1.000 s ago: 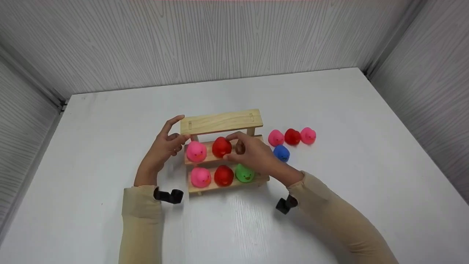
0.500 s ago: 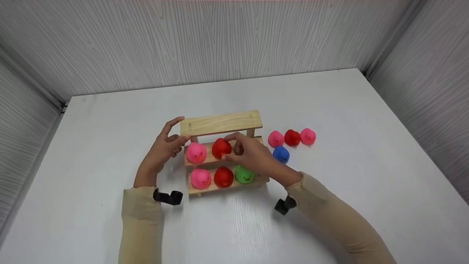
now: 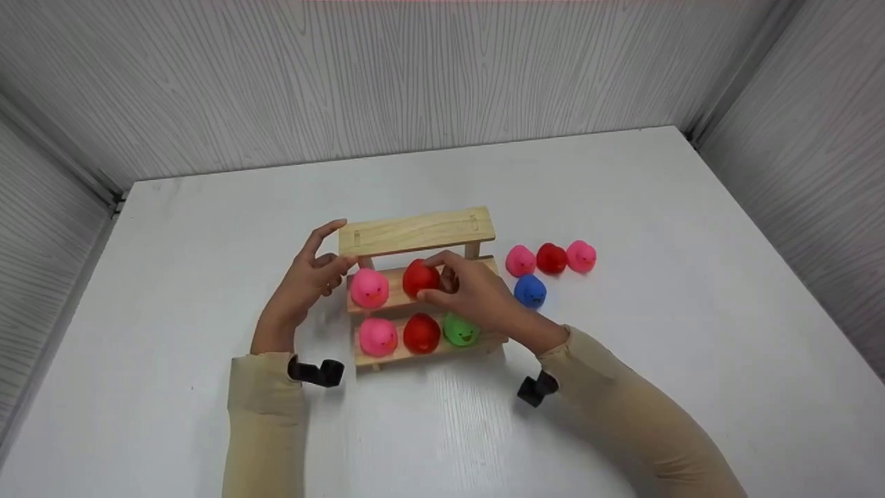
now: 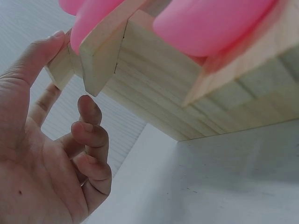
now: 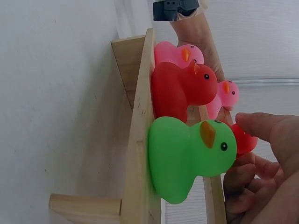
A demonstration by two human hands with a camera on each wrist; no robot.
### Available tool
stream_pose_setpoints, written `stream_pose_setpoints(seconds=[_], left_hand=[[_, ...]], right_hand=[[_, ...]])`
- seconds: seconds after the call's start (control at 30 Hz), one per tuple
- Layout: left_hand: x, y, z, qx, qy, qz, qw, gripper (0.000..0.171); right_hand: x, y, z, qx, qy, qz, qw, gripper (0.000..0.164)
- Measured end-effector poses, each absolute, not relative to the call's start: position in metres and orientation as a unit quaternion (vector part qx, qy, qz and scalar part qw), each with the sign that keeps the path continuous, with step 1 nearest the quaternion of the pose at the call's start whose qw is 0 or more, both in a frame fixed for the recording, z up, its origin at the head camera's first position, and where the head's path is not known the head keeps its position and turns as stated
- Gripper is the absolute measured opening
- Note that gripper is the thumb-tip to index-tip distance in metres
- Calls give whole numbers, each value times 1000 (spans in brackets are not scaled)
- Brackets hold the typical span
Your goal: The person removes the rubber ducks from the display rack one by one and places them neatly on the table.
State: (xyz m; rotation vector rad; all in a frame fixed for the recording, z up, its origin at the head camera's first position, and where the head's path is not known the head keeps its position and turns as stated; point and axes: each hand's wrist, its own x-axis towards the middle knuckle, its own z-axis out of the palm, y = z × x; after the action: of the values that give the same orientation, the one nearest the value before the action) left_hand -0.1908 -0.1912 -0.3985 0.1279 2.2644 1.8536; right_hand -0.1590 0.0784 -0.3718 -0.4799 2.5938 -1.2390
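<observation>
Four ducks sat unheld on the rack; four loose ducks lay on the worktop. The right hand pinched a red duck at the middle shelf, beak hidden, heading unclear. The left hand gripped the rack's top left end. The rack's long axis ran left-right.

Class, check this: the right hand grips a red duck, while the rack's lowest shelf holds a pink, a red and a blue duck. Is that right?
Blue is wrong: on the lowest shelf sits a green duck instead, as the right wrist view shows. The rest stands.
</observation>
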Motion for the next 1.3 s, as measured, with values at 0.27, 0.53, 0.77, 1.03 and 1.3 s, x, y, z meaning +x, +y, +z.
stream_pose_setpoints(seconds=[0.27,0.53,0.77,1.03,1.3], left_hand=[[-191,-191,-399,49,771,626,101,64],[-191,-192,-399,45,772,626,105,64],[-189,-191,-398,43,775,621,112,64],[-186,-189,-397,41,768,629,112,59],[-186,-181,-394,22,765,635,106,57]], right_hand=[[-160,91,-373,-166,871,-450,107,45],[-159,113,-370,-151,860,-475,106,41],[-154,133,-368,-154,865,-469,94,39],[-154,158,-372,-142,870,-465,83,38],[-153,185,-371,-127,878,-454,76,43]])
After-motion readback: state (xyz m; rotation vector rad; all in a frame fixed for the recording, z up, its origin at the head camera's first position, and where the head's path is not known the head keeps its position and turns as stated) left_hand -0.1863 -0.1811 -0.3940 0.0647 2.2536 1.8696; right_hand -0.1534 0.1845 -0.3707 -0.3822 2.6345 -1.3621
